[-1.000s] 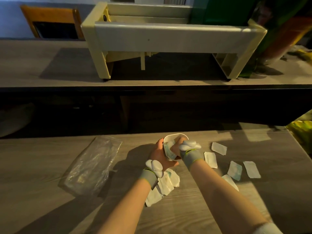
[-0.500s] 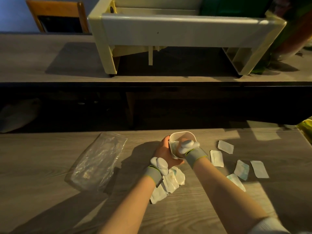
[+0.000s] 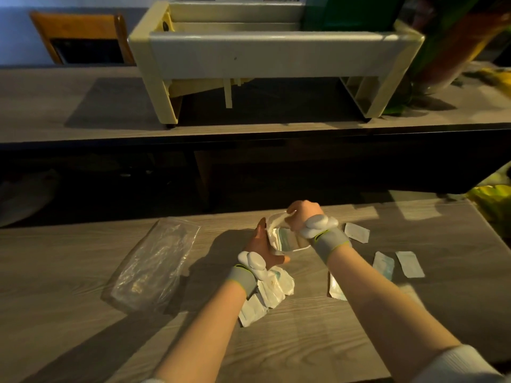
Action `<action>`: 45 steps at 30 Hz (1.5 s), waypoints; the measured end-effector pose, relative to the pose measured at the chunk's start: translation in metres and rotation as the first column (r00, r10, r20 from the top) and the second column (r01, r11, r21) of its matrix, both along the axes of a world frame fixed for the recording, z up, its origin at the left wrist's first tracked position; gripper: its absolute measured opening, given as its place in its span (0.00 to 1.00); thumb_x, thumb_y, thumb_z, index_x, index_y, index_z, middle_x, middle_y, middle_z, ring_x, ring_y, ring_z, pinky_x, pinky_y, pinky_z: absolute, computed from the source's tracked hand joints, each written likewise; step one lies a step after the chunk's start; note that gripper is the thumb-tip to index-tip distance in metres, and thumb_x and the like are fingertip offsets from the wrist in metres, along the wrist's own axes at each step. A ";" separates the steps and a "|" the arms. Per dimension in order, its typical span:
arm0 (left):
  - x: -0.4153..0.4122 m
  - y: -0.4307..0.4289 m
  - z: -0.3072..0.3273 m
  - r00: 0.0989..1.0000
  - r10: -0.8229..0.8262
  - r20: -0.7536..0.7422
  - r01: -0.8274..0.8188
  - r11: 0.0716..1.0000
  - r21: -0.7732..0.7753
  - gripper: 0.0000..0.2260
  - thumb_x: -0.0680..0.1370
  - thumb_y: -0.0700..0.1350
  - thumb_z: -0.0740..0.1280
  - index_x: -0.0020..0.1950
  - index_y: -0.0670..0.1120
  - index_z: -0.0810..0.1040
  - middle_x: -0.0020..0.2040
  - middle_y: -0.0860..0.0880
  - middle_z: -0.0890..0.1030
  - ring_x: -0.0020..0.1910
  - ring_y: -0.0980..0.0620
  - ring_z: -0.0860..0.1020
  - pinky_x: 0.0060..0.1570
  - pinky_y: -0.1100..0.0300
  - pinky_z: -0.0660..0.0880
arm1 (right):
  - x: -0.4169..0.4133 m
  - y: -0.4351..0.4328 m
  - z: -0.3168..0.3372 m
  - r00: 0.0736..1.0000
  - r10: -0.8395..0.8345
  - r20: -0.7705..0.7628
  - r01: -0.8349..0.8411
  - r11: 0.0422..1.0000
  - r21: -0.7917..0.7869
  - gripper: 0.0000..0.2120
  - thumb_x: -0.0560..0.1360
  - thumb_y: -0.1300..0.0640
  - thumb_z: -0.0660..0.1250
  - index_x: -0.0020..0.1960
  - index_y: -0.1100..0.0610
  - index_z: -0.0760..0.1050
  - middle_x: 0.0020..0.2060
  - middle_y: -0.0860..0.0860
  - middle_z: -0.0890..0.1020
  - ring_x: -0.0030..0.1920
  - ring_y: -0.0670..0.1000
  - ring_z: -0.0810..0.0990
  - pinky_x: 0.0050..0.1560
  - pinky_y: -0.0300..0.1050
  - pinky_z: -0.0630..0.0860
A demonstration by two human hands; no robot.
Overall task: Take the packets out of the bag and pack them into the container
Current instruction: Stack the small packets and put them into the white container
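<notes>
A small white container is tipped on its side near the far edge of the wooden table, with packets showing in its mouth. My left hand grips its left side. My right hand is curled over its top rim, fingers closed on it. A pile of white packets lies under my left wrist. Several loose packets lie to the right, such as one by my right wrist and another further out. The empty clear plastic bag lies flat at the left.
A second table beyond a dark gap carries a large cream-coloured plastic unit. A wooden chair stands at the back left. Green and yellow items sit at the right edge.
The container has been tilted onto its side between both hands. My right hand has risen from inside its mouth to grip the top rim.
</notes>
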State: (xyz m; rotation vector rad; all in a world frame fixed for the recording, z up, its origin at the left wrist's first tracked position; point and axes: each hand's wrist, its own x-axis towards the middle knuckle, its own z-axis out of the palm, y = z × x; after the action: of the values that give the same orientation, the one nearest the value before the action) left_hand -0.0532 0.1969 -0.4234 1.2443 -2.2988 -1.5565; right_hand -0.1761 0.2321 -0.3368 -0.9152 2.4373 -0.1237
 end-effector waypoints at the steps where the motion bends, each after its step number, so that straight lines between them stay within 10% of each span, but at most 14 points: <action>1: 0.001 0.001 0.003 1.000 0.008 0.029 -0.008 1.000 0.017 0.49 0.62 0.44 0.77 0.75 0.47 0.50 0.64 0.45 0.76 0.63 0.44 0.76 0.61 0.49 0.75 | -0.005 0.007 0.000 0.999 -0.051 0.009 0.052 0.996 -0.066 0.13 0.76 0.54 0.62 0.59 0.47 0.77 0.57 0.53 0.82 0.58 0.55 0.80 0.61 0.50 0.76; 7: 0.007 0.026 0.007 0.973 0.153 0.172 -0.158 0.987 0.019 0.37 0.70 0.43 0.73 0.72 0.39 0.57 0.68 0.40 0.71 0.66 0.41 0.72 0.65 0.50 0.69 | -0.027 0.064 0.004 0.976 -0.218 -0.022 0.217 0.975 -0.058 0.14 0.77 0.54 0.60 0.60 0.48 0.77 0.59 0.53 0.80 0.60 0.57 0.78 0.52 0.45 0.72; 12: 0.015 0.047 0.007 0.949 0.178 0.260 -0.151 0.981 -0.118 0.06 0.74 0.44 0.68 0.43 0.43 0.73 0.55 0.37 0.80 0.57 0.40 0.77 0.54 0.53 0.71 | -0.036 0.115 -0.025 0.994 -0.094 0.053 0.078 0.962 0.260 0.17 0.80 0.56 0.56 0.66 0.55 0.72 0.66 0.54 0.74 0.67 0.56 0.72 0.65 0.45 0.68; 17: 0.007 0.080 0.001 0.965 0.002 0.262 -0.002 1.000 0.000 0.06 0.75 0.41 0.64 0.38 0.47 0.75 0.44 0.42 0.79 0.41 0.46 0.79 0.34 0.66 0.71 | -0.031 0.146 -0.057 0.978 -0.197 0.075 0.176 0.958 0.228 0.23 0.74 0.50 0.68 0.66 0.57 0.70 0.66 0.56 0.73 0.66 0.58 0.73 0.62 0.47 0.72; 22: -0.004 0.093 -0.008 0.948 -0.071 0.309 0.083 0.996 -0.025 0.13 0.75 0.40 0.64 0.59 0.39 0.77 0.45 0.47 0.75 0.45 0.50 0.73 0.44 0.66 0.72 | -0.027 0.153 -0.079 0.977 -0.209 0.041 0.194 0.952 0.235 0.28 0.73 0.48 0.69 0.69 0.56 0.64 0.67 0.57 0.66 0.69 0.60 0.69 0.67 0.51 0.67; 28: -0.012 0.094 -0.005 0.911 -0.128 0.391 0.165 0.985 -0.061 0.05 0.75 0.40 0.63 0.42 0.50 0.71 0.45 0.44 0.78 0.51 0.44 0.77 0.54 0.56 0.73 | -0.031 0.156 -0.080 0.955 -0.238 0.177 0.221 0.969 0.109 0.23 0.75 0.58 0.68 0.67 0.60 0.66 0.64 0.59 0.75 0.65 0.60 0.74 0.63 0.49 0.70; 37: -0.067 0.109 0.007 0.966 -0.150 0.210 0.132 0.986 0.101 0.22 0.78 0.47 0.62 0.71 0.43 0.67 0.63 0.41 0.77 0.64 0.43 0.74 0.62 0.56 0.69 | -0.062 0.158 -0.063 0.841 -0.275 0.466 0.411 0.885 -0.218 0.15 0.69 0.65 0.72 0.35 0.49 0.71 0.33 0.48 0.75 0.42 0.52 0.75 0.45 0.44 0.74; 45: -0.102 0.115 0.000 0.991 -0.066 0.120 0.055 0.994 0.090 0.07 0.75 0.40 0.63 0.52 0.39 0.75 0.43 0.39 0.79 0.45 0.42 0.79 0.49 0.48 0.76 | -0.107 0.194 -0.072 0.804 -0.471 0.363 0.555 0.814 -0.174 0.10 0.76 0.54 0.66 0.56 0.54 0.77 0.56 0.57 0.81 0.55 0.58 0.80 0.59 0.49 0.75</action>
State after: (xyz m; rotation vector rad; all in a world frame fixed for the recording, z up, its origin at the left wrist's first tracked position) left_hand -0.1553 0.3121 -0.4232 1.3383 -2.3883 -1.6602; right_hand -0.2833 0.4265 -0.4089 -0.2656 2.3385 -0.7605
